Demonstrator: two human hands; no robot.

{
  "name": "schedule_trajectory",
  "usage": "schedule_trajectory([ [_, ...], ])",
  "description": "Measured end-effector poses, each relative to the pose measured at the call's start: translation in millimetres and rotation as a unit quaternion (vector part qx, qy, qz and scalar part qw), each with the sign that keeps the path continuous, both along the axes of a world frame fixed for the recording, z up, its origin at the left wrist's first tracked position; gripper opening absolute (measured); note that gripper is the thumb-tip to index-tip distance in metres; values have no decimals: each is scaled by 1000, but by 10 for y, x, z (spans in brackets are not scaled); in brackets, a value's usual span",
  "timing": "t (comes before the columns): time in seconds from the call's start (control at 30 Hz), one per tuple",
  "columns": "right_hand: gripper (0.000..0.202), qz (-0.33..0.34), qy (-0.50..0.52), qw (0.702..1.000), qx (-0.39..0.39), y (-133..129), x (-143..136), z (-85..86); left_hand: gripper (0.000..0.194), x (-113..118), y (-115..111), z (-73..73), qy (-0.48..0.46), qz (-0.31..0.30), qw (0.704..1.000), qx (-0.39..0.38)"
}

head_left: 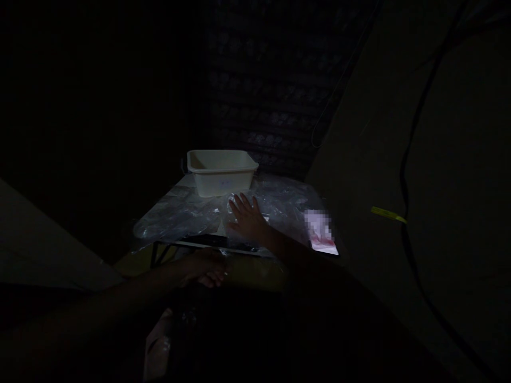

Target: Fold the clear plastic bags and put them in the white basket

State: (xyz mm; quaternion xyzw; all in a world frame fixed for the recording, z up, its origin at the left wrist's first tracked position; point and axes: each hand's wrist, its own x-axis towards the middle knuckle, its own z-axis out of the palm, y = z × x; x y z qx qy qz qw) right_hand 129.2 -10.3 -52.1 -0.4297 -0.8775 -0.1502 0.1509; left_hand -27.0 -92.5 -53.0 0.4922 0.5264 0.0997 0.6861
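The clear plastic film (pixel 187 215) is spread under and around the right hand (pixel 246 217), over the table (pixel 199 245); the right hand is laid palm down on it, the fingers extended and parted, with nothing seen to be gripped; the left hand (pixel 209 266) is placed lower and nearer to the body, just beside the near table edge, its fingers curled; whether some film is held by them cannot be told, because the light is very weak.

Beyond the right hand, a pale tub (pixel 223 181) is seen upright; to the right of that hand, a lit screen (pixel 321 231) is laid near the table edge; farther right, a dark cable (pixel 403 175) is hung with a yellow tag (pixel 388 214).

For good handling of the film, it is judged that the pressure should be given by the whole flat palm, so that wrinkles are smoothed and not folded; sharp pulling by the left hand is better avoided, since the tub could be dragged if film is caught beneath it; more light would surely be welcomed.
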Motion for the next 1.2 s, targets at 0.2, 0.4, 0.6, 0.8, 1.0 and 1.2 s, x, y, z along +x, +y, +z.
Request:
schedule_trajectory([
  [0.2,55,-33,8,999,10,12,11,182,19,-48,46,268,151,-178,972,-16],
  [0.4,32,-151,13,984,-97,28,350,561,25,22,137,508,165,-209,892,365],
  [0.6,27,-261,-17,943,-207,20,777,514,28,321,19,409,204,-288,724,592],
  [0.8,27,-212,-33,949,-230,-100,903,406,70,625,-126,41,289,-341,609,656],
  [1.0,25,-197,-79,948,-239,-153,909,400,50,799,-147,-21,359,-302,587,660],
  [1.2,21,-232,-77,950,-195,-126,1022,363,44,687,-48,217,343,-298,643,617],
])
